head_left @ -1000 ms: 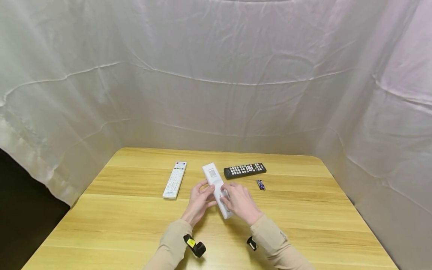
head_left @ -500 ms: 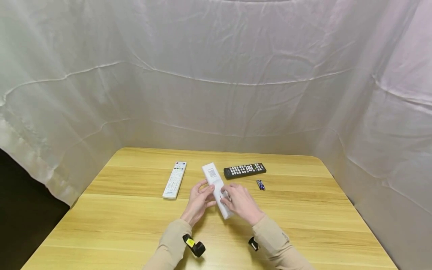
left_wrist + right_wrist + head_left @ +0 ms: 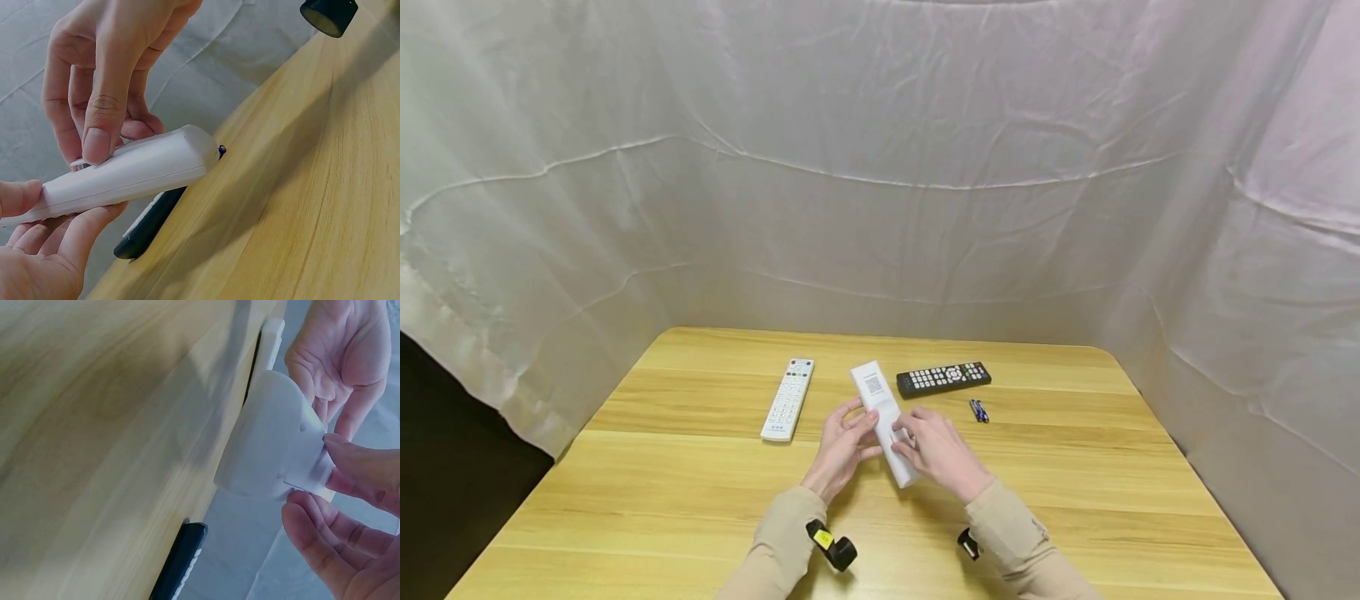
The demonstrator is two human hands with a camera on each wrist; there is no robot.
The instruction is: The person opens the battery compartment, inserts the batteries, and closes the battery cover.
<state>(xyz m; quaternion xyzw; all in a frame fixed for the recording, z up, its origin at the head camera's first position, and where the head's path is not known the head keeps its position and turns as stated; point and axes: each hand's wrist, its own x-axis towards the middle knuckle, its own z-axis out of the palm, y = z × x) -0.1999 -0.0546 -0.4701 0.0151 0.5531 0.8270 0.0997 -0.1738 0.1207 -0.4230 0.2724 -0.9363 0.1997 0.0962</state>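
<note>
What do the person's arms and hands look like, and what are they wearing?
The left sleeve and right sleeve are long and beige. The left hand and right hand wear no gloves. By the left wrist is a black gadget with a yellow label; another black gadget peeks out by the right.

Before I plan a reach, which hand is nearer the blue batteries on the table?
Right. The right hand, fingers on the held white remote, is just left of the blue batteries and nearer the body; the left hand grips that remote's left side, farther off.
</note>
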